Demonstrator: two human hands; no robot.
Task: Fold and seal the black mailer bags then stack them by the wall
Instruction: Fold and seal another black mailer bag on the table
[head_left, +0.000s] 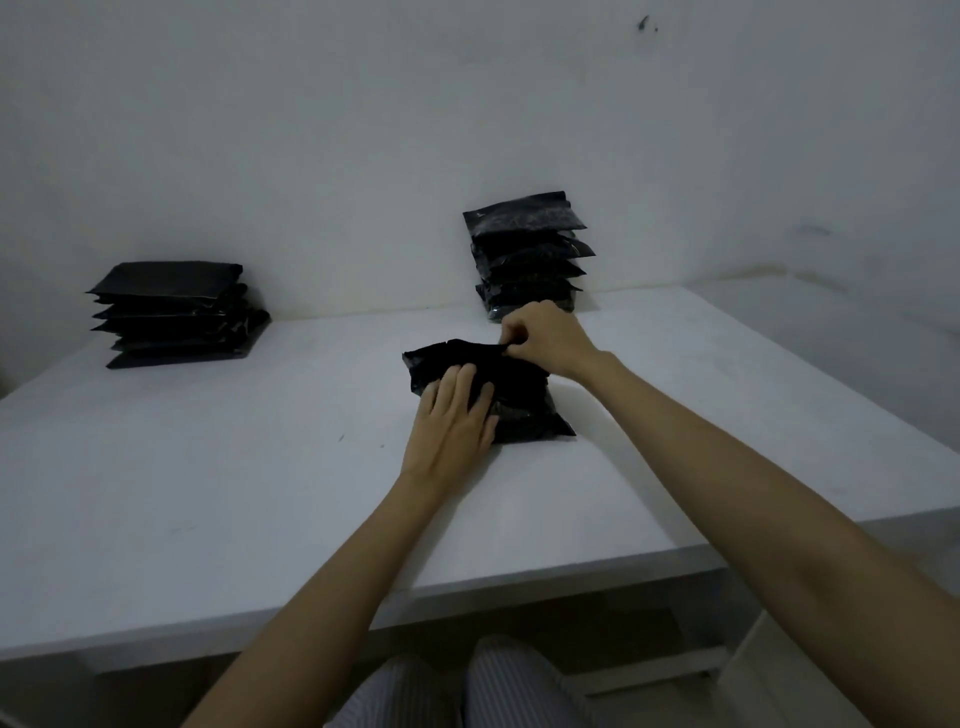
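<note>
While left hand (451, 421) presses black mailer bag (524, 410) flat, right hand (545, 332) pinches its flap, no legible writing.

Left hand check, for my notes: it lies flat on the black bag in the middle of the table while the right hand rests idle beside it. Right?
Not quite. The head view shows the right hand pinching the far edge of the bag, not idle. The left hand does lie flat on it.

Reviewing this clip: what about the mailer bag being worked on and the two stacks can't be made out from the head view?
- Mailer bag: the seal strip is hidden under the right hand and its pinching grip; the near left part lies under the flat left hand.
- Right stack: its bottom bags are hidden behind the right hand.
- Left stack: too dark to count bags or tell whether they are sealed.
</note>
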